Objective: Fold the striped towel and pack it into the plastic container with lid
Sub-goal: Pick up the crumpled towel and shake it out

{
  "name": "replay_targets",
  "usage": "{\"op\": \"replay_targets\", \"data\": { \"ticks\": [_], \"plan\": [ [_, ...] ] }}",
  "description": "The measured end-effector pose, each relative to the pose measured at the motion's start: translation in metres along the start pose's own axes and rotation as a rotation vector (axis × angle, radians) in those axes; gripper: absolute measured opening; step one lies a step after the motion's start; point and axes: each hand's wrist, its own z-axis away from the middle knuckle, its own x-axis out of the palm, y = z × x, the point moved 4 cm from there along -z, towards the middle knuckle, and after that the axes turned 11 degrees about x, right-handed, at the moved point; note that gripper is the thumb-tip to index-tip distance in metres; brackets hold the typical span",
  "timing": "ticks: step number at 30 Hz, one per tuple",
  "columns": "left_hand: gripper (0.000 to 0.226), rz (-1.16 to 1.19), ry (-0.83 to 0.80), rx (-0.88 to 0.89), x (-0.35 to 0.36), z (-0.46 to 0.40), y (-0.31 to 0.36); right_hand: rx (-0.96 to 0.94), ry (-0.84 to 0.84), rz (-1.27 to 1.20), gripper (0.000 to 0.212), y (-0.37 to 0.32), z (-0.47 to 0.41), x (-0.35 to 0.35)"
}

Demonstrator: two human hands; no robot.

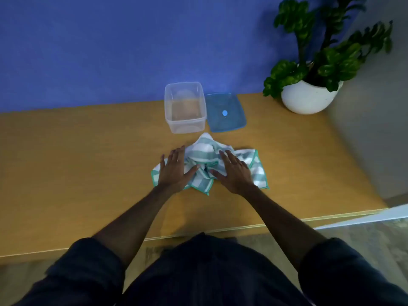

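Observation:
The striped towel, white with teal stripes and a teal hem, lies crumpled in the middle of the wooden table. My left hand rests flat on its left part, fingers spread. On its right part lies my right hand, also flat with fingers apart. Neither hand grips the cloth. Just beyond the towel stands the clear plastic container, open and empty. Its blue lid lies flat on the table, touching the container's right side.
A white pot with a green plant stands at the table's far right corner. A blue wall runs behind the table. The table's near edge is close to my body, and its right edge falls off to the floor.

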Motion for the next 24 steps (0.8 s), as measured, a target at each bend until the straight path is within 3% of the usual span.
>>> {"op": "replay_targets", "data": {
  "ticks": [6, 11, 17, 24],
  "plan": [
    [0.093, 0.022, -0.095, -0.044, 0.023, 0.017, -0.007, 0.029, -0.048, 0.003, 0.085, 0.003, 0.013, 0.015],
    [0.088, -0.008, -0.103, 0.035, 0.039, 0.036, -0.022, 0.055, -0.132, 0.020, 0.089, 0.007, 0.019, 0.022],
    [0.088, 0.021, -0.057, 0.020, 0.041, 0.035, -0.020, 0.050, -0.128, 0.010, 0.069, 0.012, 0.021, 0.031],
    [0.070, 0.016, 0.100, -0.013, 0.038, 0.034, 0.006, 0.097, -0.049, -0.092, 0.047, 0.007, 0.014, 0.018]
  ]
}}
